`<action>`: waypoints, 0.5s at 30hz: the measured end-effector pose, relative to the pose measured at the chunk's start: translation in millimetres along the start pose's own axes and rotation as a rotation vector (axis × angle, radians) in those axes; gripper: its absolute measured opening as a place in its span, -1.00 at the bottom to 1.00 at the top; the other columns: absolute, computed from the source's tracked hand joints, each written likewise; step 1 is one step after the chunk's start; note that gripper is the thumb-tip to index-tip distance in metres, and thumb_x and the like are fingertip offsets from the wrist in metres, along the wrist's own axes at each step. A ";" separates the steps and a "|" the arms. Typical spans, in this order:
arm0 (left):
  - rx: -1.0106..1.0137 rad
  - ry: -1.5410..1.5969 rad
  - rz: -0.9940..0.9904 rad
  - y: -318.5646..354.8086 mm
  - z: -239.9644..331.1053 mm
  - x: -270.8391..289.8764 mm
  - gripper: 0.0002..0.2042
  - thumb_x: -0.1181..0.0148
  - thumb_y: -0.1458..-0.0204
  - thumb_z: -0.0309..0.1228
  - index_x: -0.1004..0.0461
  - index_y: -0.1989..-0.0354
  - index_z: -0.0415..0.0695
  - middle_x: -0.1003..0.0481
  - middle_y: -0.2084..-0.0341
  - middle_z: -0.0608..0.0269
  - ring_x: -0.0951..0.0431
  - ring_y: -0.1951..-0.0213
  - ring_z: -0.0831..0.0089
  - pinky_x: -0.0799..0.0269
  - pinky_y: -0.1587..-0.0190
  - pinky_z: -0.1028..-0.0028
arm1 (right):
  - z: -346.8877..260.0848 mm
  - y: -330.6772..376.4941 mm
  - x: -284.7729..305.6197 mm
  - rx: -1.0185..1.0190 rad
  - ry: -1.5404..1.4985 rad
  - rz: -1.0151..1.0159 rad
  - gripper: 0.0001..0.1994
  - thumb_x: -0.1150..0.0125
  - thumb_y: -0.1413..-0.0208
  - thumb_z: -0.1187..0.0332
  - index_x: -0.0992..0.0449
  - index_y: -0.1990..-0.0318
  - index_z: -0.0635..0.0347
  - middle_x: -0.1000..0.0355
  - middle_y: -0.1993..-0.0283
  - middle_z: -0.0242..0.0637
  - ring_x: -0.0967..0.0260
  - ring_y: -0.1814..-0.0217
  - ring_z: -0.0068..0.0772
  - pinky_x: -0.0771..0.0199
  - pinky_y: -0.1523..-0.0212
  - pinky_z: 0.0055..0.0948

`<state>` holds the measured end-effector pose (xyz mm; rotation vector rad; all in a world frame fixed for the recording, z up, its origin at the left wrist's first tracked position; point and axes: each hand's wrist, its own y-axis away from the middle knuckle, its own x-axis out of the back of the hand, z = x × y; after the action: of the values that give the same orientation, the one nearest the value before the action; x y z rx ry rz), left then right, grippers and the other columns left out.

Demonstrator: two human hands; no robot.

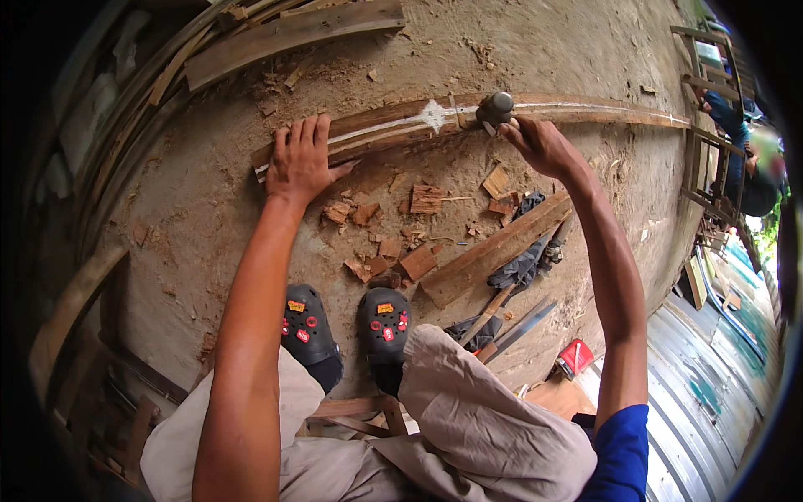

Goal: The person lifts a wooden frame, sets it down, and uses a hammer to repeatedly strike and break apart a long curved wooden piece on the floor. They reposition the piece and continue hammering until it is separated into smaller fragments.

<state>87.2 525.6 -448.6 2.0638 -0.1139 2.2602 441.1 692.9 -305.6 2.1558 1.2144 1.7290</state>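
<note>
A long wooden plank lies across the ground in front of me, with a white line along its length and a white star-shaped patch. My left hand grips its left end, fingers over the far edge and thumb out on the near side. To the right of the white patch, my right hand is closed on a hammer. The dark, rounded hammer head is over the plank; whether it touches is unclear. A small pale edge shows just below the head, too indistinct to name.
Wood chips and blocks litter the ground before my dark clogs. A loose board, a long blade and a red container lie right. More boards are stacked far left. Another person sits far right by wooden frames.
</note>
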 end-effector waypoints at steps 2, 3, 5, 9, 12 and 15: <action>-0.003 0.003 0.005 0.5 -0.2 -0.6 -0.05 -0.08 0.06 0.45 -0.22 -0.30 -0.13 -0.35 -0.09 0.16 -0.36 -0.12 0.26 -0.24 -0.19 0.17 | -1.0 3.1 3.1 -0.047 0.028 -0.012 -0.57 0.04 -0.41 0.01 -0.46 0.06 0.28 -0.36 0.51 0.06 -0.36 0.47 0.11 -0.32 0.35 -0.04; -0.003 -0.003 0.004 0.5 -0.1 -0.9 -0.04 -0.09 0.06 0.44 -0.22 -0.30 -0.13 -0.35 -0.09 0.17 -0.35 -0.12 0.26 -0.23 -0.19 0.17 | -0.6 5.0 3.8 -0.037 0.025 -0.036 -0.58 0.03 -0.41 0.02 -0.45 0.07 0.28 -0.37 0.50 0.07 -0.38 0.45 0.13 -0.33 0.35 -0.03; -0.001 -0.009 -0.002 0.2 0.2 -1.1 -0.04 -0.12 0.07 0.44 -0.20 -0.31 -0.13 -0.35 -0.10 0.17 -0.35 -0.13 0.25 -0.23 -0.20 0.16 | 1.0 9.5 2.8 -0.062 0.031 -0.053 -0.60 0.02 -0.40 0.03 -0.44 0.08 0.27 -0.40 0.48 0.10 -0.42 0.42 0.16 -0.33 0.35 0.00; 0.006 0.011 -0.035 -0.4 0.8 2.0 -0.02 -0.16 0.10 0.42 -0.18 -0.33 -0.12 -0.34 -0.12 0.18 -0.35 -0.14 0.24 -0.22 -0.22 0.15 | 7.8 15.1 -4.1 -0.126 0.166 -0.079 -0.60 -0.05 -0.37 0.04 -0.45 0.08 0.28 -0.50 0.43 0.10 -0.53 0.32 0.19 -0.43 0.33 0.03; 0.019 0.012 -0.057 0.2 1.9 5.4 -0.04 -0.16 0.11 0.43 -0.20 -0.31 -0.10 -0.36 -0.11 0.17 -0.35 -0.16 0.24 -0.24 -0.23 0.18 | 13.0 16.6 -9.5 -0.047 0.193 -0.029 -0.61 -0.10 -0.34 0.05 -0.44 0.11 0.27 -0.49 0.47 0.07 -0.53 0.35 0.19 -0.43 0.36 0.04; 0.004 0.005 -0.048 3.4 3.1 8.3 -0.05 -0.17 0.11 0.42 -0.21 -0.29 -0.09 -0.37 -0.09 0.17 -0.36 -0.16 0.24 -0.25 -0.22 0.19 | 13.5 13.8 -10.0 0.028 0.250 -0.009 -0.63 -0.12 -0.33 0.05 -0.44 0.16 0.27 -0.49 0.51 0.01 -0.53 0.42 0.12 -0.43 0.44 0.02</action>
<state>89.1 522.0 -440.1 2.0406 -0.0581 2.2391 459.5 682.3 -310.3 1.9903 1.3075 2.0377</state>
